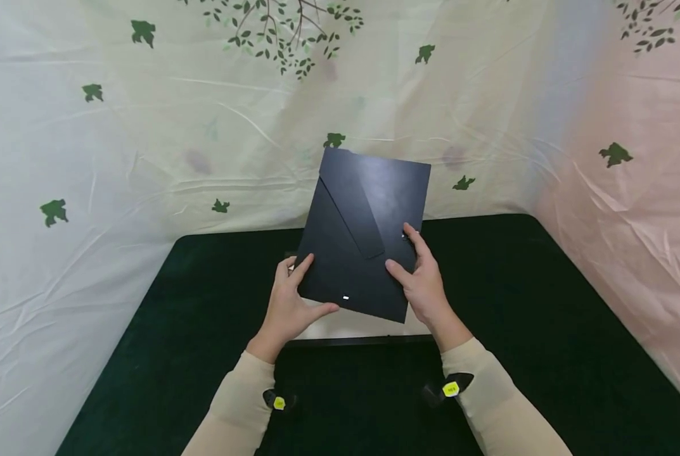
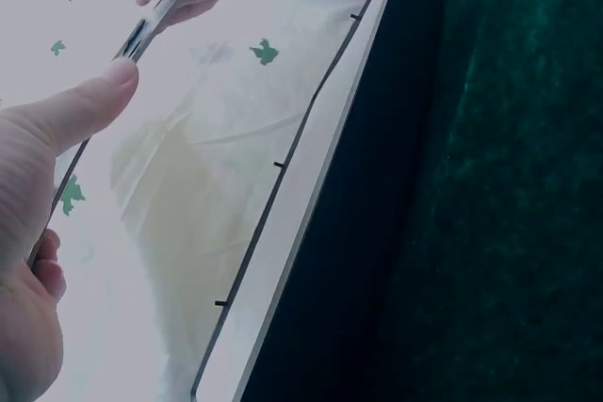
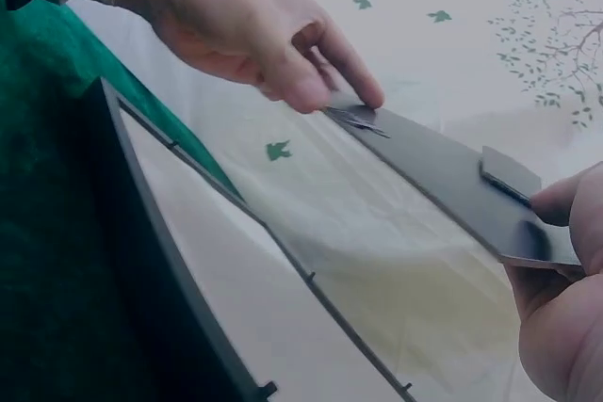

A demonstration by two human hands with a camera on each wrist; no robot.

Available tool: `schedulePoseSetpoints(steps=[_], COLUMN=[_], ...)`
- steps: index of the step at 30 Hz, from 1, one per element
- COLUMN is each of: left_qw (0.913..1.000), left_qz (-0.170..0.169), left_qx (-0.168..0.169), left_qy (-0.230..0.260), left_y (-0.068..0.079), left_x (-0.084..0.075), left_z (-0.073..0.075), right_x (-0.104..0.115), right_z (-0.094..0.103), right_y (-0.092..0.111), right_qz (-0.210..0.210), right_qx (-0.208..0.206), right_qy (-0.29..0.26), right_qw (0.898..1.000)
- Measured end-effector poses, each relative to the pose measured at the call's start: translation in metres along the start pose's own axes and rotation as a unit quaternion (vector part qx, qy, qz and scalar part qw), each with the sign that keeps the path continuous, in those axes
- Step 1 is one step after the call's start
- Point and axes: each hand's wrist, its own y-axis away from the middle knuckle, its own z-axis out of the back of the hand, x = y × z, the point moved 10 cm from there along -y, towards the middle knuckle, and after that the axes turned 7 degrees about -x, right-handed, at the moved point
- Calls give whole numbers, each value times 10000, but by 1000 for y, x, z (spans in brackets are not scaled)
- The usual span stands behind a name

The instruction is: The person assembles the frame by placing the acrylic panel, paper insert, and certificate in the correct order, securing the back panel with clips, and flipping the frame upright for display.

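Note:
A dark picture-frame backing board (image 1: pixel 328 259), with a slanted fold-out stand leg (image 1: pixel 351 215) on its face, is held up in both hands and tilted. My left hand (image 1: pixel 285 311) grips its lower left corner, the thumb stretched along the bottom edge and a fingertip over the face. At the lower right edge my right hand (image 1: pixel 428 285) pinches the board, thumb and index finger on the face, other fingers behind. Beneath the board lies a picture frame (image 1: pixel 362 341) with a pale inside, mostly hidden in the head view. Small black tabs (image 2: pixel 221 304) stick out along its inner edge.
The frame lies on a table with a dark green cloth (image 1: pixel 203 304). A pale fabric backdrop (image 1: pixel 248 139) with green leaf and bird prints rises behind the table and along its sides. Each wrist wears a black band with a yellow tag (image 1: pixel 450 389).

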Motion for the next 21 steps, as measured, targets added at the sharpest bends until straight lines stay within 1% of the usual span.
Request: schedulePoseSetpoints(steps=[3,8,11,15,21], left_qw=[9996,9967,9951,9944,9954], left_qz=[50,483,642,710,682], left_qx=[-259,-616,-734,-772,-670], left_qy=[-71,-214,-188,-132,55], left_y=[-1,0,0,1,3], left_x=[-1,3,4,5,5], left_z=[4,12,16,17,16], right_x=[-5,-14,-14,-14,-13], right_z=[-6,-21,-27,-28,-28], right_y=[4,13,17,20,21], right_qz=[-121,-353,-323,-307,-290], right_qx=[51,175,168,101,138], right_qy=[183,397,623,824,841], right_qw=[9997,9984,9974,9961,9959])
